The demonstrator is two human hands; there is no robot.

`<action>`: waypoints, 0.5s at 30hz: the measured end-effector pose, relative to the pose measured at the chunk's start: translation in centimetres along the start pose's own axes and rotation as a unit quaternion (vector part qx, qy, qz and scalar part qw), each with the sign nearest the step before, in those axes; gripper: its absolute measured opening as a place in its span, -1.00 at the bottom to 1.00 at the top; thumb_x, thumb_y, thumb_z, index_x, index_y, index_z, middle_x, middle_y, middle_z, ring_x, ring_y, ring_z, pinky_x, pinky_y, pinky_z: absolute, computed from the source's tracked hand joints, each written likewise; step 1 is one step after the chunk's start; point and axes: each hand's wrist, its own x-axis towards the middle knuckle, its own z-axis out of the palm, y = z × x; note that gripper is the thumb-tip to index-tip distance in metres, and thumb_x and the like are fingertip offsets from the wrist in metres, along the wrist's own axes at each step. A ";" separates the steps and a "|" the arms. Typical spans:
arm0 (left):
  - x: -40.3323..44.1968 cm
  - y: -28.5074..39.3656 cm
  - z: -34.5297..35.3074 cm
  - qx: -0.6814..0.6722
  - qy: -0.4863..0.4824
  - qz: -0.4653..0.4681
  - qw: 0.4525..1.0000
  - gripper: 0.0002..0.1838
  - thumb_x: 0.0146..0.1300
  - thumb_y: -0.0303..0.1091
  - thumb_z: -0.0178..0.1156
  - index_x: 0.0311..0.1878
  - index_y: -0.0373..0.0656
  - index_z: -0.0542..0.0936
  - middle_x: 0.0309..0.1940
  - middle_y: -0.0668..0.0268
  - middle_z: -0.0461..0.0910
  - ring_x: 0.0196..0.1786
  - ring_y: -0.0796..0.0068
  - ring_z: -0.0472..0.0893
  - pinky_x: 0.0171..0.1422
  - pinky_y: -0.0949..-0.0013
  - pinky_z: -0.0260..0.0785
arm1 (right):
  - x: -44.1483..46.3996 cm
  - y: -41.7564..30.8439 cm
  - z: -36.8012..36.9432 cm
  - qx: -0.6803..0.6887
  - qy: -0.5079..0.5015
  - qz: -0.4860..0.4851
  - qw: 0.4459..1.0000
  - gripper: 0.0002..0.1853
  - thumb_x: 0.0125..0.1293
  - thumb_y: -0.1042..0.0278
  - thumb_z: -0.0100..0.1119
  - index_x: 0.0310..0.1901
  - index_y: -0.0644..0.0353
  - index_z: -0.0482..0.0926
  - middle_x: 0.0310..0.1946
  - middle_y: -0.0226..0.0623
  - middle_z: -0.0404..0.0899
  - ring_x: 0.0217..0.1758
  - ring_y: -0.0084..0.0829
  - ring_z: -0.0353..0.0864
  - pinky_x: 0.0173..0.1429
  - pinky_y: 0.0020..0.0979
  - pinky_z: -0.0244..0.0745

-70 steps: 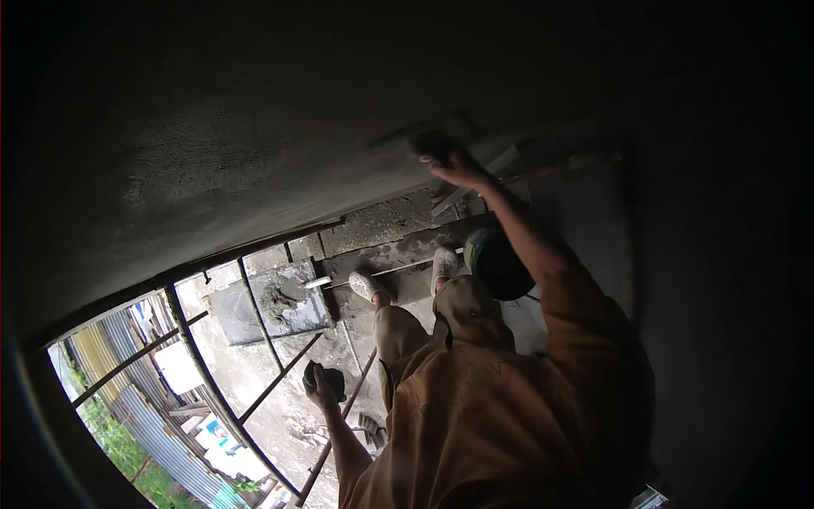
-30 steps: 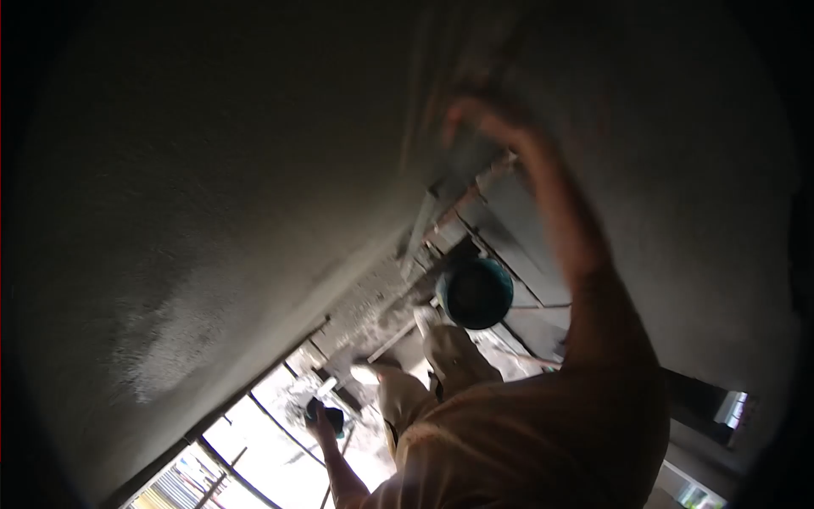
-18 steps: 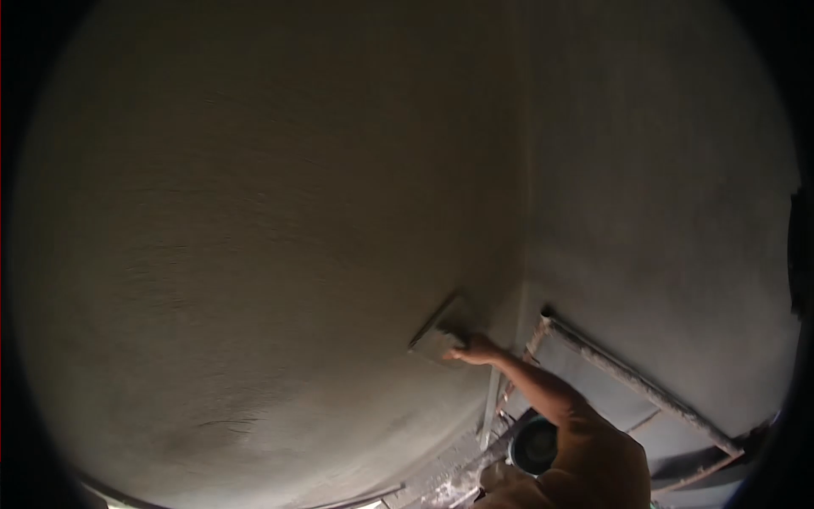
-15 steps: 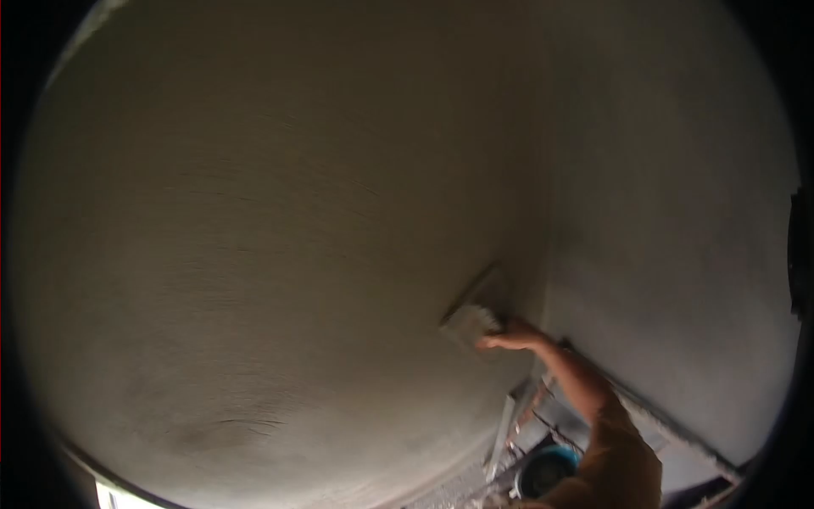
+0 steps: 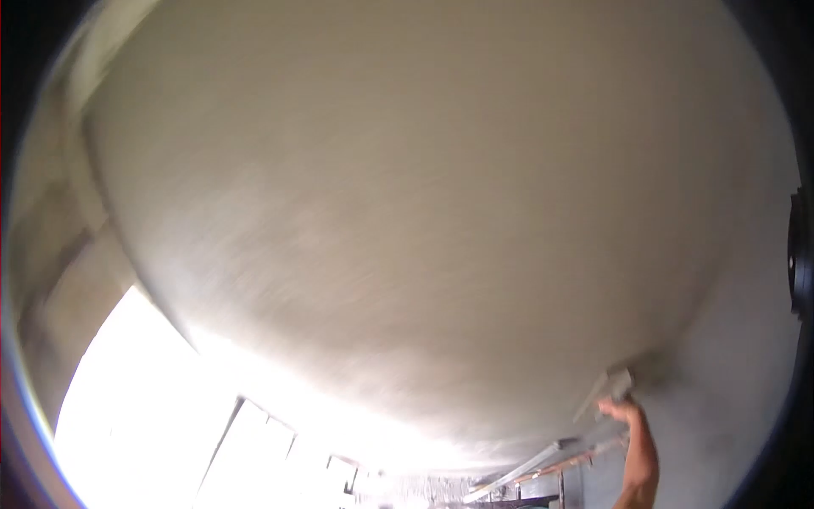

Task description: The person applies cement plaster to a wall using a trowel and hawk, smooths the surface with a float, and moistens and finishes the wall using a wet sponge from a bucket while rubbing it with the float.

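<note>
My right hand point(image 5: 622, 411) reaches up from the lower right, with its fingers wrapped round a plastering trowel point(image 5: 600, 390). The trowel's flat blade lies at or close against the broad grey-beige plastered wall point(image 5: 424, 220), near the corner on the right. Blur hides the exact contact and the finer shape of the tool. My left hand is out of view.
An adjoining grey wall point(image 5: 721, 399) rises along the right side. Bright light floods an opening point(image 5: 153, 399) at lower left. Below the hand are a long pale straight bar point(image 5: 517, 471) and reddish-brown poles point(image 5: 572, 462). A dark object point(image 5: 795, 254) edges the far right.
The view has swung, bringing the bright opening in at lower left. My right hand and the trowel now appear farther right and lower. The blue-rimmed bucket has left clear view.
</note>
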 end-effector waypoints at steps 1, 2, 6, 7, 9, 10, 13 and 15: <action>-1.4 -3.1 -0.4 -0.001 0.025 -0.003 1.000 -0.37 0.21 -0.10 0.34 0.23 -0.26 0.39 -0.13 0.16 0.61 -0.13 0.37 0.61 -0.06 0.23 0.49 | 2.5 1.9 3.5 -0.072 -0.070 -0.037 0.994 -0.56 0.18 0.22 0.26 0.13 -0.04 0.62 0.16 -0.28 0.56 0.24 -0.36 0.48 0.34 -0.28 0.35; -2.2 -5.8 -0.1 -0.001 0.050 -0.001 0.999 -0.37 0.21 -0.10 0.34 0.22 -0.26 0.39 -0.14 0.16 0.62 -0.15 0.38 0.61 -0.06 0.23 0.49 | 4.6 3.1 8.3 -0.037 -0.097 0.055 0.993 -0.52 0.07 0.29 0.27 0.11 -0.04 0.63 0.08 -0.23 0.60 0.17 -0.32 0.53 0.31 -0.30 0.38; -5.6 -3.1 -3.4 -0.133 0.082 -0.015 0.988 -0.52 0.14 -0.06 0.40 -0.01 -0.23 0.63 -0.16 0.13 0.66 -0.11 0.28 0.64 0.05 0.25 0.48 | 10.8 0.1 28.2 -0.065 -0.068 -0.101 0.990 -0.42 0.01 0.21 0.35 0.18 -0.07 0.60 0.03 -0.21 0.62 0.09 -0.25 0.59 0.28 -0.30 0.41; -5.6 -3.2 -4.2 -0.127 0.091 -0.014 0.988 -0.55 0.15 -0.10 0.39 -0.01 -0.22 0.62 -0.20 0.16 0.68 -0.13 0.31 0.65 0.03 0.26 0.49 | 11.5 -2.7 32.7 -0.040 -0.088 -0.121 0.988 -0.40 0.01 0.18 0.36 0.20 -0.08 0.59 0.09 -0.17 0.61 0.18 -0.23 0.57 0.29 -0.30 0.41; -5.0 -4.2 -5.7 -0.133 0.113 -0.006 0.985 -0.63 0.18 -0.17 0.41 -0.06 -0.21 0.64 -0.30 0.25 0.69 -0.24 0.47 0.64 -0.13 0.35 0.50 | 15.9 -5.8 43.6 -0.015 -0.176 -0.124 0.976 -0.29 0.04 0.09 0.38 0.31 -0.11 0.47 0.34 -0.05 0.38 0.43 -0.18 0.33 0.46 -0.30 0.22; -6.0 -4.7 -6.5 -0.136 0.115 -0.007 0.984 -0.63 0.18 -0.17 0.41 -0.06 -0.21 0.64 -0.30 0.25 0.69 -0.24 0.47 0.64 -0.13 0.35 0.50 | 17.5 -6.2 48.8 0.034 -0.218 -0.152 0.963 -0.25 0.05 0.04 0.37 0.35 -0.08 0.42 0.42 -0.03 0.27 0.50 -0.13 0.21 0.53 -0.30 0.11; -5.7 -7.8 -8.3 -0.067 0.164 -0.037 0.984 -0.53 0.11 0.06 0.36 -0.08 -0.12 0.66 -0.26 0.05 0.69 -0.13 0.13 0.70 -0.01 0.20 0.50 | 16.2 -21.6 59.0 0.009 -0.179 -0.225 0.958 -0.23 0.15 0.12 0.33 0.40 0.11 0.33 0.48 -0.16 0.19 0.58 -0.30 0.04 0.57 -0.37 -0.07; -6.1 -7.9 -8.8 -0.090 0.213 -0.057 0.971 -0.55 0.14 0.01 0.36 -0.09 -0.16 0.65 -0.25 0.04 0.69 -0.13 0.09 0.69 -0.03 0.17 0.49 | 17.2 -28.6 65.6 0.067 -0.211 -0.231 0.947 -0.23 0.18 0.13 0.32 0.40 0.19 0.31 0.47 -0.12 0.20 0.59 -0.30 0.00 0.57 -0.35 -0.08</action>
